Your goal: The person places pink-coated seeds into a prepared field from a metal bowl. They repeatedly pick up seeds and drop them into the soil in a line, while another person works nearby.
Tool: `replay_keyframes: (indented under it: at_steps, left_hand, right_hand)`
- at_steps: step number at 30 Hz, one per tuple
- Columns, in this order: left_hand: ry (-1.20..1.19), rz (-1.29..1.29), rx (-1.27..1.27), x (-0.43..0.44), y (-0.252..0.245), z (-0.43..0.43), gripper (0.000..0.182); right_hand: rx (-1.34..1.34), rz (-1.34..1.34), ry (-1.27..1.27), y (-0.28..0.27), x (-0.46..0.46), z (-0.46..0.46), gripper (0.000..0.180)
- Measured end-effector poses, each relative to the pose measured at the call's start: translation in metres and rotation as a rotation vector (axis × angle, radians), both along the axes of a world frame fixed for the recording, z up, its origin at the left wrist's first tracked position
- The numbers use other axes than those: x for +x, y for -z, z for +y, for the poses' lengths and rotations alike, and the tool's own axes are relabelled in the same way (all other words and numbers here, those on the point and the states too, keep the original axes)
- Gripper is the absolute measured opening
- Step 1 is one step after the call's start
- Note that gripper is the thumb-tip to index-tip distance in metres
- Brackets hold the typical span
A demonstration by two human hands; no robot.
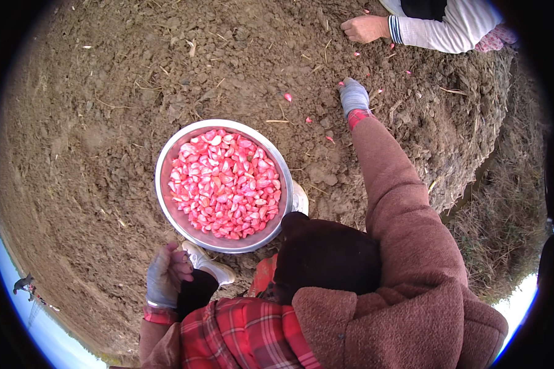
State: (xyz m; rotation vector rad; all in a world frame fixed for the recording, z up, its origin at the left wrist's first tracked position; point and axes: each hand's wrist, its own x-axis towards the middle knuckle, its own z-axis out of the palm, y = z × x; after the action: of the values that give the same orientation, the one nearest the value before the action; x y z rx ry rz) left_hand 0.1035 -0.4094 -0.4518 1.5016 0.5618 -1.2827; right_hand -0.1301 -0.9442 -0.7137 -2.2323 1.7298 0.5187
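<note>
A wide metal basin filled with pink-coated garlic cloves stands on the soil before me. My right hand, in a grey glove, reaches out to the ground beyond the basin. At its fingertips is a pink clove, apparently pinched there. My left hand, in a grey glove with bare fingertips, hovers near my knee by the basin's near left side. Its fingers are half curled, and whether they hold anything is hidden.
Loose cloves lie on the cloddy soil, one clove between basin and right hand. Another person's hand touches the ground at top right. My white shoe is beside the basin. A dry grassy bank lies right, past the soil's edge.
</note>
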Motion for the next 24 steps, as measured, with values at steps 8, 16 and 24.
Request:
replay_keyframes:
  at_steps: [8,16,24]
  left_hand:
    - [0.025,-0.025,0.037,0.006,0.003,-0.013,0.039]
    - [0.048,-0.021,0.059,0.003,0.005,-0.024,0.038]
    - [0.092,-0.015,0.014,-0.007,0.006,-0.033,0.038]
  right_hand:
    - [-0.037,-0.247,0.248,-0.018,-0.024,0.007,0.035]
    - [0.046,0.159,0.04,-0.012,-0.015,-0.006,0.022]
    - [0.091,0.174,-0.059,0.004,-0.018,-0.016,0.023]
